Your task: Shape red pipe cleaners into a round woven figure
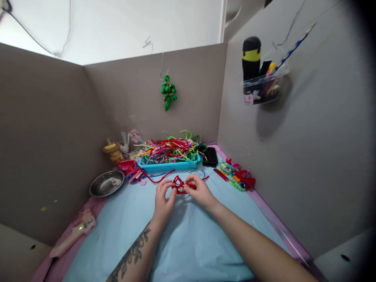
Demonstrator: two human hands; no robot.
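Between my two hands, just above the blue table cover, is a small looped figure of bent red pipe cleaner (178, 181). My left hand (165, 194) pinches its left side between thumb and fingertips. On its right side my right hand (199, 191) is closed, with the fingertips on the red loops and a short red end poking out to the right. The fingers hide part of the figure. Just beyond my hands, a loose red pipe cleaner (160, 180) lies in a curve near the blue tray (169, 168), which is heaped with pipe cleaners (173, 150) of many colours.
At left sit a metal bowl (102, 185) with small white bits and a glue gun (75, 235) with a green light. Finished pipe-cleaner pieces (236, 174) and a black phone (210, 156) lie at right. A green ornament (168, 93) hangs at the back; a clear bin (261, 88) is wall-mounted.
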